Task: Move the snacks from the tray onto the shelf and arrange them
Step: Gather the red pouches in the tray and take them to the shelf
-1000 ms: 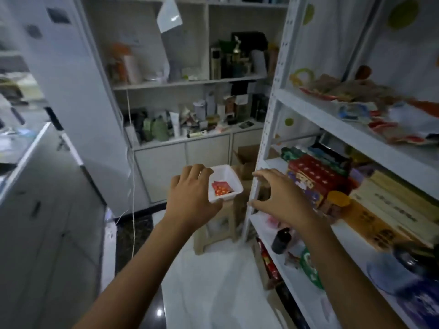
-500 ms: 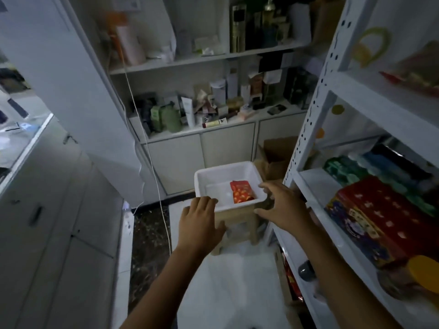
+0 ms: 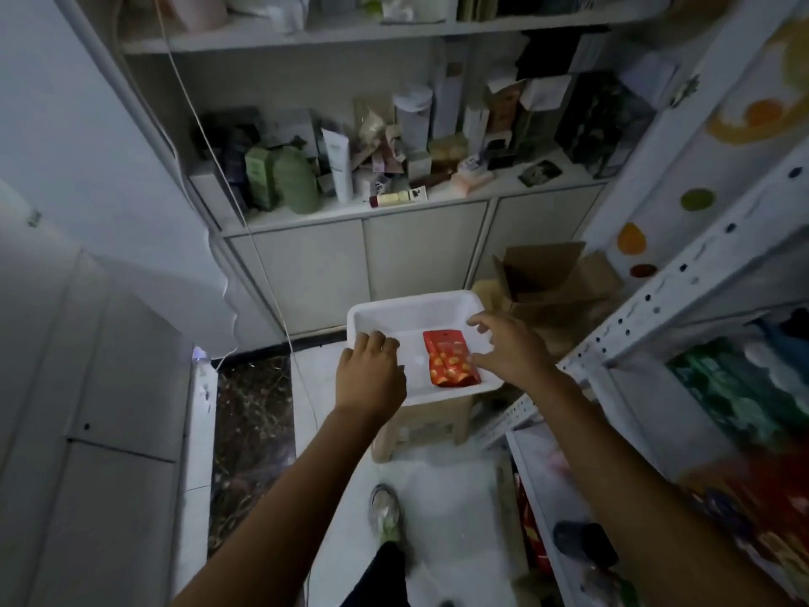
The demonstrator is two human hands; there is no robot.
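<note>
A white tray sits on a small wooden stool in front of me. One red snack packet with orange dots lies flat in the tray's right half. My right hand hovers just right of the packet, fingers spread, thumb near the packet's edge, holding nothing. At the tray's near left rim is my left hand, fingers curled loosely over the edge; whether it grips the rim is unclear. The white metal shelf rises on the right with boxed and bagged snacks on it.
An open cardboard box stands behind the tray. A cabinet with cluttered bottles and boxes fills the back wall. A cord hangs down at the left. My shoe is on the white floor below.
The view has dropped and closed in on the tray. Both hands have moved forward and down: the left onto the tray's rim, the right over to the red packet.
</note>
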